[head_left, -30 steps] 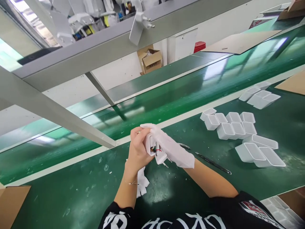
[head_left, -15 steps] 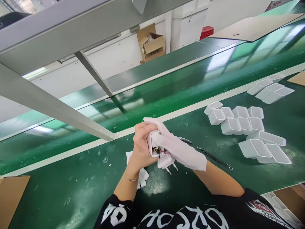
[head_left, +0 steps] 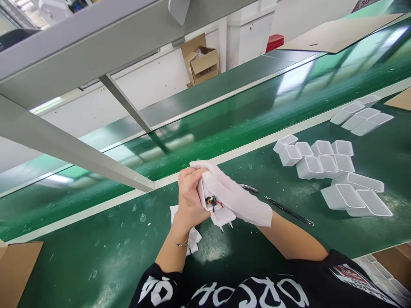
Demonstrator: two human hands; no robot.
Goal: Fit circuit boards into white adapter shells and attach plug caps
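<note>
My left hand (head_left: 191, 194), bare, is wrapped round a white plastic charger housing (head_left: 203, 197) from its left side. Inside the housing's mouth show a small circuit part and red and black wires (head_left: 218, 204). A white plug cover (head_left: 224, 216) with two pins hangs open at the near end, joined by the wires. My right hand (head_left: 229, 190), in a white glove, closes over the housing from the right; its fingertips are partly hidden. Under my left wrist lies a torn white cloth or paper piece (head_left: 193, 240). Black tweezers (head_left: 289, 211) rest to the right of the gloved hand.
Several white empty housings (head_left: 311, 166) stand on the green table at right. A second dark tool (head_left: 248, 188) lies behind the glove. Beyond a pale rail runs a green conveyor belt (head_left: 221, 132). A grey metal post (head_left: 77, 145) slants at left; a cardboard piece (head_left: 22, 269) sits near left.
The gloved right hand has turned and shifted slightly left over the housing. The plug cover has tilted, its pins now pointing more downward. My left hand keeps its hold.
</note>
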